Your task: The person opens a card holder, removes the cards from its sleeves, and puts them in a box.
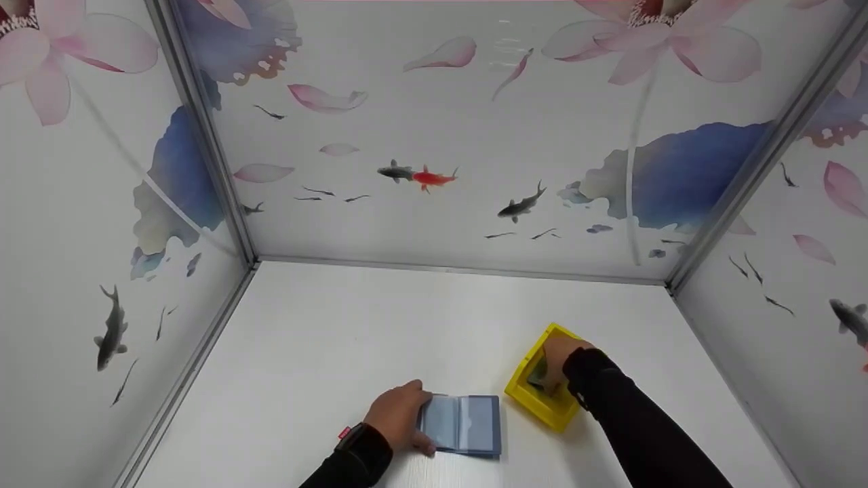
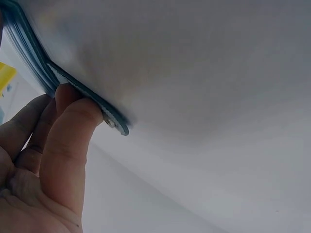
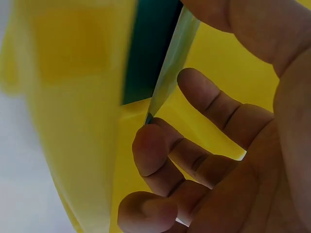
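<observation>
A blue-grey card holder (image 1: 479, 427) with clear sleeves lies opened flat on the white table. My left hand (image 1: 397, 419) grips its left edge, and in the left wrist view thumb and fingers pinch the cover of the card holder (image 2: 77, 83) near a metal snap. My right hand (image 1: 559, 359) reaches into a yellow bin (image 1: 534, 401). Between its fingers is a green card (image 1: 537, 374). In the right wrist view, thumb and fingertips touch the edges of the card (image 3: 170, 65); a dark green surface (image 3: 148, 53) shows beside it, and I cannot tell whether that is a second card.
White panels printed with flowers and fish, such as the back panel (image 1: 434, 230), enclose the table (image 1: 339, 325) at the back and both sides. Grey metal strips (image 1: 203, 135) run along their corners. The bin stands just right of the card holder.
</observation>
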Demonstrator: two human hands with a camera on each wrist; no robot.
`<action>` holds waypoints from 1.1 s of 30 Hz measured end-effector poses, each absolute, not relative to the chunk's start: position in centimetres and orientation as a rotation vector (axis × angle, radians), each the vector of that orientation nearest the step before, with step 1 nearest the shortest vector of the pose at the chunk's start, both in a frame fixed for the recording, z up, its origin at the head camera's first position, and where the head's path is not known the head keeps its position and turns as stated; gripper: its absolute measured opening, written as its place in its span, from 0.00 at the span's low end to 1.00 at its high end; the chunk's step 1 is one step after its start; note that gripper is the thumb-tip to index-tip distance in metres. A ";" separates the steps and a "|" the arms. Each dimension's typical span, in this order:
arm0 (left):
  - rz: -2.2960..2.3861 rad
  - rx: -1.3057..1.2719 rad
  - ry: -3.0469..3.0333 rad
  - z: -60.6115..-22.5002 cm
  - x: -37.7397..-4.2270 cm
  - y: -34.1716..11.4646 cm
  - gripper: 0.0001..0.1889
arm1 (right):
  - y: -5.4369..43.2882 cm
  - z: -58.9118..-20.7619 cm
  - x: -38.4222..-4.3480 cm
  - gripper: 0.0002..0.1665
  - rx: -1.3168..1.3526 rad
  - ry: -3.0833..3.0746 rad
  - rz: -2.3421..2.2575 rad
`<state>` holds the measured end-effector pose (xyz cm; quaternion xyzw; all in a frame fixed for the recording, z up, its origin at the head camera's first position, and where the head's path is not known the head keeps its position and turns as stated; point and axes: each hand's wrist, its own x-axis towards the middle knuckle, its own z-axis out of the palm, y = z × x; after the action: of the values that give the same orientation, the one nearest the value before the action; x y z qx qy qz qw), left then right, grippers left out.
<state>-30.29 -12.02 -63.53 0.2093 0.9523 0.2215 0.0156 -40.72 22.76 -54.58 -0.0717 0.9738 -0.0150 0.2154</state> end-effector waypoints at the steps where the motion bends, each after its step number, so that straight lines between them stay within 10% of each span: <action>1: 0.682 0.656 2.968 -63.6 -30.3 -12.0 0.43 | 22.8 -54.7 -40.8 0.23 -0.206 2.699 -0.039; 33: 0.617 0.688 2.993 -63.8 -30.3 -11.9 0.44 | 24.3 -51.5 -39.0 0.16 -0.195 2.836 -0.225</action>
<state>-30.31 -11.92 -63.75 0.2195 0.9555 0.1970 0.0044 -38.98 24.30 -51.53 -0.0678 0.9841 -0.0779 0.1443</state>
